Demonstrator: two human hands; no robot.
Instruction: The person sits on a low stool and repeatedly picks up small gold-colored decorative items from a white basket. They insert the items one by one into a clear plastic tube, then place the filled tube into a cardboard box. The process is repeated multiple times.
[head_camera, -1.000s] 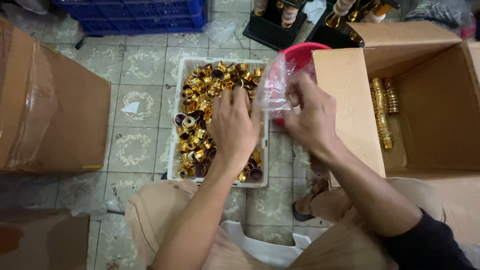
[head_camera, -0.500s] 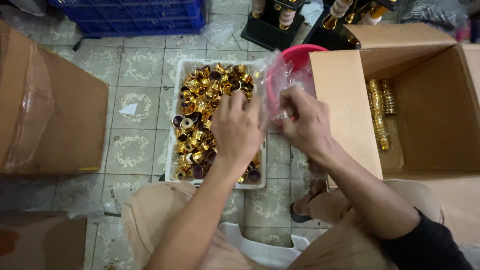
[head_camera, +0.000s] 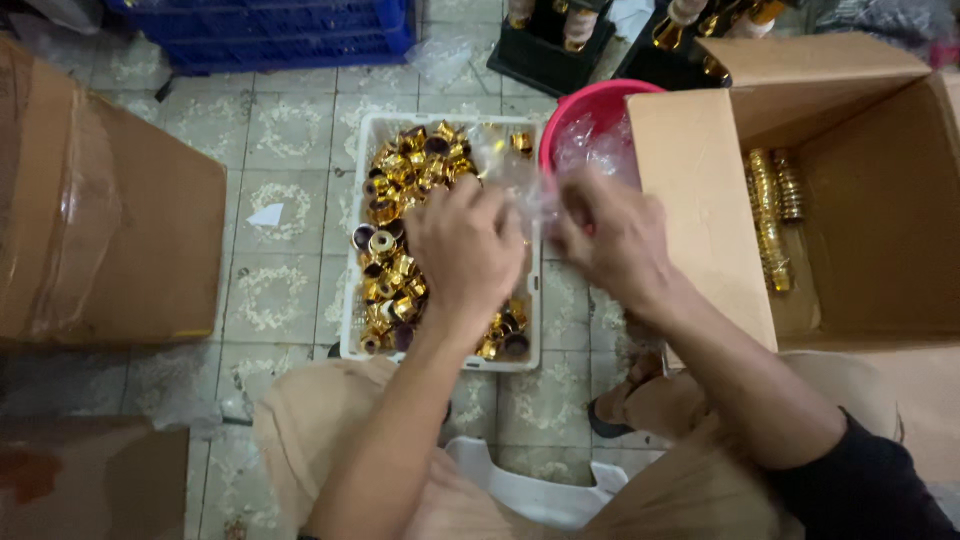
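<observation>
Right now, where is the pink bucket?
In the head view, the pink bucket sits on the tiled floor, upper middle, between the white tray of gold caps and the open cardboard box, just beyond the right hand.

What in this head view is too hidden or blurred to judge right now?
- Fingertips of left hand and right hand: motion-blurred; grip on the clear plastic bag unclear.
- White tray middle: covered by left hand.
- Red basin: contents hidden by bag and cardboard box.

Two hands, the left hand (head_camera: 468, 245) and the right hand (head_camera: 610, 235), share one clear plastic bag (head_camera: 545, 170). There is one white tray (head_camera: 440, 362) of gold caps (head_camera: 400, 180), too many to count. Also one red basin (head_camera: 590, 100), two cardboard boxes (head_camera: 690, 190) (head_camera: 150, 240) and one blue crate (head_camera: 270, 30).
</observation>
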